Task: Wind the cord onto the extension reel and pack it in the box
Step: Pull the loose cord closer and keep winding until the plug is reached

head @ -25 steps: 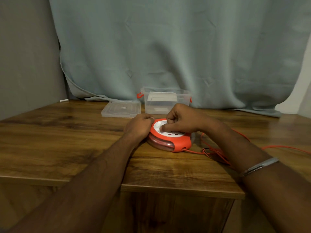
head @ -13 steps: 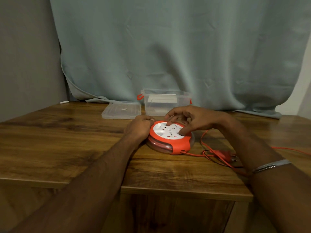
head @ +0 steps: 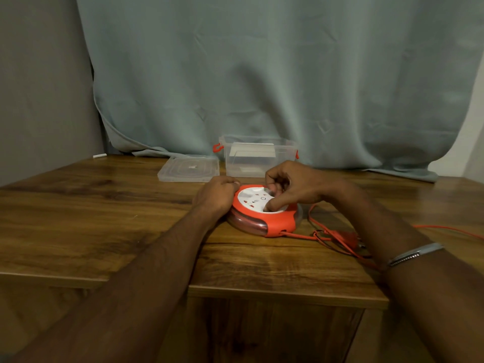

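On the wooden tabletop (head: 104, 210), the left hand (head: 216, 196) steadies the round orange-and-white extension reel (head: 263, 214), grip closed on its rim, while the right hand (head: 293, 186), fingers curled on the white hub, is judged mid-winding; next, more turns must draw in the loose orange cord (head: 330, 235).

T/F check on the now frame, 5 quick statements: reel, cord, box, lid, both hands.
1. The reel sits inside the clear box. False: it lies on the table, in front of the box.
2. The lid lies flat on the table, left of the box. True.
3. All the cord is wound in. False: loose orange cord lies on the table to the right of the reel.
4. The left hand rests against the reel's left edge. True.
5. The right hand lifts the lid. False: its fingers are on the reel's white top face.
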### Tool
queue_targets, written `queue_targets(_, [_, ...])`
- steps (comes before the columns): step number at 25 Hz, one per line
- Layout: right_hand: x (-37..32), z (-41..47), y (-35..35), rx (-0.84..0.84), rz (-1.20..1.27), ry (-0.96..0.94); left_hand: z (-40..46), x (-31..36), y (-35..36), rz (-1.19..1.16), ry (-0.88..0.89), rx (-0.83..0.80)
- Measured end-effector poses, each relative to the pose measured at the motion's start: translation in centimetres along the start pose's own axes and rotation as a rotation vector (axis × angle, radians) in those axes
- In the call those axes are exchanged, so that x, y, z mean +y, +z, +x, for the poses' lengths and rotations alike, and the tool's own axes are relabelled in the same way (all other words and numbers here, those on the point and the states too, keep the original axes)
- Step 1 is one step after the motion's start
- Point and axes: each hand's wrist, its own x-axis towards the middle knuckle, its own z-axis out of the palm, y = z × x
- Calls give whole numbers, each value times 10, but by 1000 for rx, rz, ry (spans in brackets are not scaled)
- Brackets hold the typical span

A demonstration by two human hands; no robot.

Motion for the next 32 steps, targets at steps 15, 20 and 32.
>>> queue_targets(15, [-9, -1, -4, 76, -18, -120, -2, 2, -1, -20, 37, 8])
queue_targets(20, [5, -1, -10, -95, 28, -46, -2, 3, -1, -14, 36, -1])
queue_targets(32, [7, 6, 4, 28, -24, 2, -1, 0, -1, -5, 35, 15])
